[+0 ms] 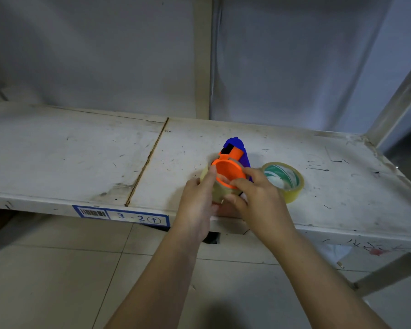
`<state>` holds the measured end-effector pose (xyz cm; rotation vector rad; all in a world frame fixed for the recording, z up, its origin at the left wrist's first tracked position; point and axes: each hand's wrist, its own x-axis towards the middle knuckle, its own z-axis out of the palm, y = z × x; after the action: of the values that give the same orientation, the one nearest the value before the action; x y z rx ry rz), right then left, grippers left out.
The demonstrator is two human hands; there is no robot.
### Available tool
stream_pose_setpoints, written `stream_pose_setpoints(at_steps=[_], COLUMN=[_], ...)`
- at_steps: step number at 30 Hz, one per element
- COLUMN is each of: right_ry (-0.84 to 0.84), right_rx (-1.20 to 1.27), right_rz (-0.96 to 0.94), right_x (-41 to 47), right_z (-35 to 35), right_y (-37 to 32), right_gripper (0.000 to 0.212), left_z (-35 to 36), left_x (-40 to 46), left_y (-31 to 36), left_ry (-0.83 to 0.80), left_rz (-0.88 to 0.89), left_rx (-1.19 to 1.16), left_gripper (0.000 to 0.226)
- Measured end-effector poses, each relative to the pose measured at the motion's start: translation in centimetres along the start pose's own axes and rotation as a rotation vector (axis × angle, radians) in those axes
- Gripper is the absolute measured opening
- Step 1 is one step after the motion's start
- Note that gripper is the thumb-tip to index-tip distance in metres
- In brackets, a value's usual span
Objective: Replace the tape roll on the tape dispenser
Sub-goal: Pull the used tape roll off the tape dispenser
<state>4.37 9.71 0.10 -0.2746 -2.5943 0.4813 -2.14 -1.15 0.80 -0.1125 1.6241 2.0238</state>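
Observation:
An orange and blue tape dispenser (230, 160) rests on the white shelf (81, 150), near its front edge. A clear tape roll (217, 188) sits around the dispenser's orange round hub. My left hand (199, 203) grips that roll from the left, index finger along its rim. My right hand (256, 195) holds the roll and the hub from the right, fingers curled over the orange edge. A second roll (286, 180), yellowish with a green and white printed core, lies on the shelf just right of my right hand.
The shelf's front lip carries a blue-framed label (121, 216) reading 3-2 with a barcode. A seam (147, 162) crosses the shelf board left of the dispenser. A metal upright (396, 100) rises at the right. Tiled floor lies below.

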Motion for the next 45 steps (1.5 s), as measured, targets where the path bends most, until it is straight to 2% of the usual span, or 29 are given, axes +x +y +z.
stream_pose_setpoints(at_steps=[2, 4, 7, 10, 13, 17, 19, 22, 24, 27, 29, 31, 32, 35, 38, 40, 45], right_ry=[0.044, 0.049, 0.018, -0.035, -0.047, -0.009, -0.022, 0.008, 0.054, 0.024, -0.098, -0.238, -0.255, -0.19, -0.137, -0.161, -0.288], right_rx=[0.037, 0.09, 0.26, 0.397, 0.493, 0.55, 0.501, 0.058, -0.083, 0.158, 0.422, 0.665, 0.715, 0.729, 0.711, 0.673, 0.634], right_rz=[-0.035, -0.024, 0.102, 0.198, 0.25, 0.379, 0.398, 0.305, 0.265, 0.217, 0.196, 0.213, 0.223, 0.261, 0.258, 0.224, 0.137], right_x=[-0.3, -0.5, -0.5, -0.6, -1.0, -0.6, -0.4, -0.6, -0.6, -0.3, -0.3, -0.4, -0.3, -0.2, -0.2, -0.3, -0.4], right_z=[-0.2, -0.3, -0.6, -0.8, -0.8, -1.0, -0.8, -0.6, -1.0, -2.0, -2.6, -3.0, -3.0, -2.6, -2.6, -2.7, -2.8], right_y=[-0.3, -0.4, -0.4, -0.5, -0.8, 0.0, 0.2, -0.2, -0.9, -1.8, -2.1, -2.3, -2.2, -1.8, -1.6, -1.3, -0.6], right_gripper=[0.031, 0.047, 0.07, 0.072, 0.071, 0.065, 0.064, 0.066, 0.063, 0.055, 0.053, 0.06, 0.068, 0.089, 0.082, 0.079, 0.092], left_z=[-0.2, -0.5, -1.1, -1.4, -1.5, -1.7, -1.5, -1.1, -0.7, -0.2, 0.1, 0.3, 0.3, 0.3, 0.3, -0.1, -1.7], left_x=[-0.4, -0.7, -1.2, -1.5, -1.7, -1.6, -1.6, -1.8, -1.7, -1.9, -2.2, -2.6, -2.7, -3.0, -2.9, -2.6, -2.1], left_y=[0.4, 0.8, 1.5, 1.9, 2.1, 2.1, 2.0, 1.4, 1.0, 0.4, 0.4, 0.4, 0.4, 0.5, 0.8, 1.1, 2.3], left_ry=[-0.035, -0.044, -0.053, -0.064, -0.064, -0.041, -0.051, -0.028, -0.016, -0.023, -0.006, -0.018, -0.039, -0.12, -0.138, -0.146, -0.243], left_rz=[0.031, 0.079, 0.111, 0.13, 0.144, 0.167, 0.189, 0.241, 0.276, 0.333, 0.361, 0.392, 0.398, 0.335, 0.157, 0.056, -0.126], left_rx=[-0.077, -0.146, -0.19, -0.173, -0.182, -0.196, -0.196, -0.156, -0.098, -0.024, 0.007, 0.022, 0.022, -0.078, -0.223, -0.226, -0.205], left_gripper=[0.05, 0.036, 0.024, 0.013, 0.012, 0.024, 0.025, 0.025, 0.029, 0.039, 0.044, 0.048, 0.049, 0.044, 0.05, 0.05, 0.039])
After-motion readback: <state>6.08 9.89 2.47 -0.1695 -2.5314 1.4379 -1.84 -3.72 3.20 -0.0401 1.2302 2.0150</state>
